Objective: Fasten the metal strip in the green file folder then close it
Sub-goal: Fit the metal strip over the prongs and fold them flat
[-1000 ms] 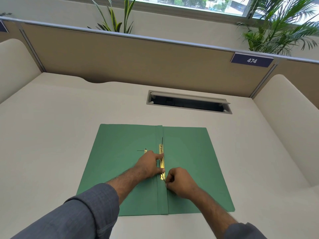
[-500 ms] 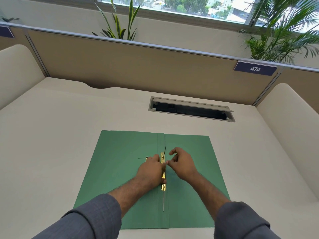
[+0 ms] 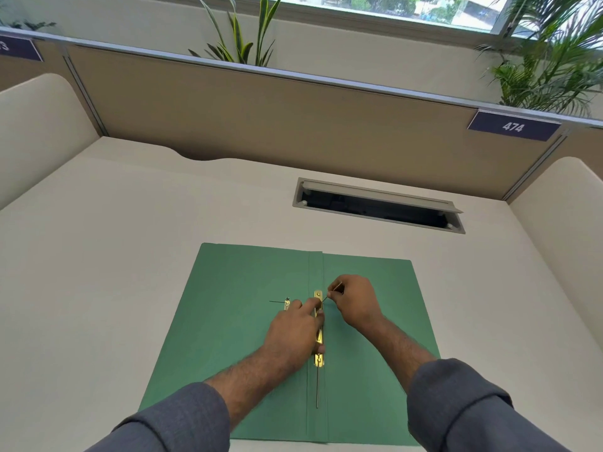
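A green file folder (image 3: 228,321) lies open and flat on the desk. A gold metal strip (image 3: 318,353) runs along its centre fold. My left hand (image 3: 293,334) presses down on the middle of the strip. My right hand (image 3: 354,300) pinches the thin upper prong (image 3: 327,297) of the fastener near the strip's far end, bent toward the right. The lower prong (image 3: 317,389) lies flat along the fold toward me. A small gold piece (image 3: 287,303) with a thin wire sits on the left flap beside my left hand.
A rectangular cable slot (image 3: 378,205) is cut into the desk (image 3: 98,272) behind the folder. A tan partition (image 3: 261,125) with a sign reading 474 (image 3: 514,126) walls the back. Curved side panels stand left and right. Plants rise behind the partition.
My right hand moved from the near end of the strip up to its far end and took hold of the upper prong. The lower prong now lies flat. My left hand stayed on the strip.
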`<action>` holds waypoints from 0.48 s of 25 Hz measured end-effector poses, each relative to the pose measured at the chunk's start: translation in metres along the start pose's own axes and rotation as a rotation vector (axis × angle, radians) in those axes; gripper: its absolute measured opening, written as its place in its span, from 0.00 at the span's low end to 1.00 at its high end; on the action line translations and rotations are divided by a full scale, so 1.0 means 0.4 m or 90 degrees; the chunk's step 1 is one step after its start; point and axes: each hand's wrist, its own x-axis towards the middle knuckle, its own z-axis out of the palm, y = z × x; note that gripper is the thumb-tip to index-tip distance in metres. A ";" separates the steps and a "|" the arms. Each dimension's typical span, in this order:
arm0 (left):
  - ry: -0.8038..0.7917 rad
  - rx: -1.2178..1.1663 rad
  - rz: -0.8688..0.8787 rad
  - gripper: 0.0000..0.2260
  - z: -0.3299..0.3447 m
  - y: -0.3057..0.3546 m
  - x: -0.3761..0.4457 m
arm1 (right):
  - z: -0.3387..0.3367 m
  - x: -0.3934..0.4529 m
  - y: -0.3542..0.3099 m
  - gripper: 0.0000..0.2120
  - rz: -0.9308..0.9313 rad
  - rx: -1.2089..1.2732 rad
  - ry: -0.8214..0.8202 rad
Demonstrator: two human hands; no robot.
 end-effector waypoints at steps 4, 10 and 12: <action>-0.022 0.046 0.024 0.28 -0.014 0.008 -0.002 | 0.026 -0.002 0.025 0.02 0.014 -0.023 -0.011; -0.042 0.055 0.019 0.31 -0.026 0.030 -0.010 | 0.038 0.010 0.014 0.04 0.001 0.008 -0.011; -0.047 0.043 0.005 0.35 -0.031 0.038 -0.014 | 0.038 0.020 0.005 0.04 -0.015 -0.003 -0.024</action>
